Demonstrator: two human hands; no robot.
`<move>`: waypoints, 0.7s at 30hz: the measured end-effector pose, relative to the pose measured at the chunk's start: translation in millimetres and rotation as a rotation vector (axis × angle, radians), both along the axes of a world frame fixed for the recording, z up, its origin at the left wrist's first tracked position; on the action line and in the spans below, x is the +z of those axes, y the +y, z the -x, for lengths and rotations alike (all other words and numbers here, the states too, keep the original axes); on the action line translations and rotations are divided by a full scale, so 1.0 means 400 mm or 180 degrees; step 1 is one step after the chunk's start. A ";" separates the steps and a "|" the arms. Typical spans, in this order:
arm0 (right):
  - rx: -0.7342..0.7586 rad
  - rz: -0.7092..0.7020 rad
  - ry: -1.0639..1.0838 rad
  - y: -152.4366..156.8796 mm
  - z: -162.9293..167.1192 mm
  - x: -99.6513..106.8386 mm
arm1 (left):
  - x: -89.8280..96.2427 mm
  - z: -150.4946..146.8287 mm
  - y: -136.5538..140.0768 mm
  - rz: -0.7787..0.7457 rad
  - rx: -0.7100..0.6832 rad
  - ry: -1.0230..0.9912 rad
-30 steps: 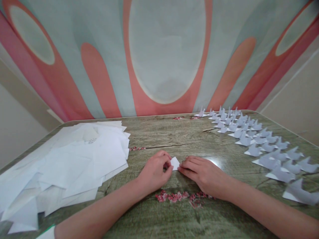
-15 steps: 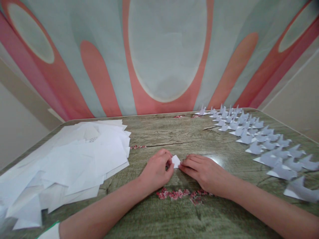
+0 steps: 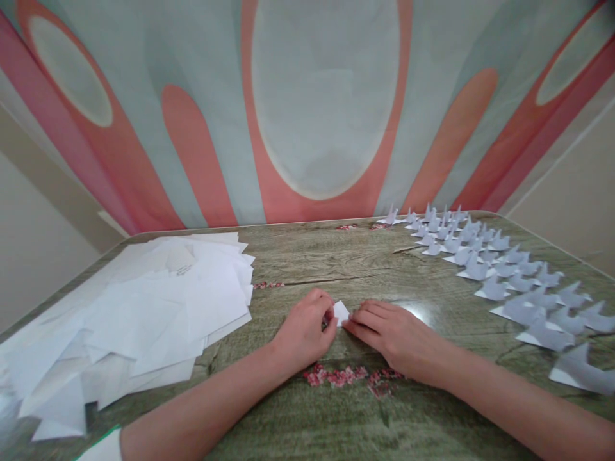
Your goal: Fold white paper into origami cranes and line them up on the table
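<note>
A small folded piece of white paper (image 3: 341, 313) lies between my two hands at the middle of the table. My left hand (image 3: 308, 325) pinches its left side between thumb and fingers. On the right, the fingertips of my right hand (image 3: 383, 331) press together on the paper's lower right edge. Both hands rest low against the tabletop, and their fingers hide part of the paper.
A spread heap of white paper sheets (image 3: 158, 307) covers the left of the wood-patterned table (image 3: 307, 256). Rows of folded white paper birds (image 3: 493, 288) stand along the right. A patterned pink and grey-green backdrop (image 3: 327, 96) rises behind the far edge.
The view has shifted slightly, so everything sits a little lower and further right. Both hands keep nearly the same hold on the folded paper.
</note>
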State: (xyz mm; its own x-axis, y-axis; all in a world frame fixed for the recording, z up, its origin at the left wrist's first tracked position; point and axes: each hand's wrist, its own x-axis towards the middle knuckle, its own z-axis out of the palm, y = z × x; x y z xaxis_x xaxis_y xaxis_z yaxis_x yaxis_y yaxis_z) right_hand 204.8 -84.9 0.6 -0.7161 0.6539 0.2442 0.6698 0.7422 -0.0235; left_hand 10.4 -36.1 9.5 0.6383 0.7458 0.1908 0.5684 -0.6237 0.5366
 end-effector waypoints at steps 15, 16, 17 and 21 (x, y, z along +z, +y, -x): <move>-0.0126 -0.0061 -0.0033 -0.007 0.024 0.006 | 0.005 0.012 -0.003 -0.0239 0.0006 0.0298; -0.0128 -0.0056 -0.0065 -0.007 0.024 0.007 | 0.006 0.013 -0.002 -0.0257 0.0022 0.0352; -0.0131 -0.0055 -0.0102 -0.007 0.023 0.007 | 0.006 0.014 -0.001 -0.0267 0.0027 0.0393; -0.0147 -0.0045 -0.0095 -0.004 0.019 0.006 | 0.008 0.021 0.001 -0.0277 0.0005 0.0474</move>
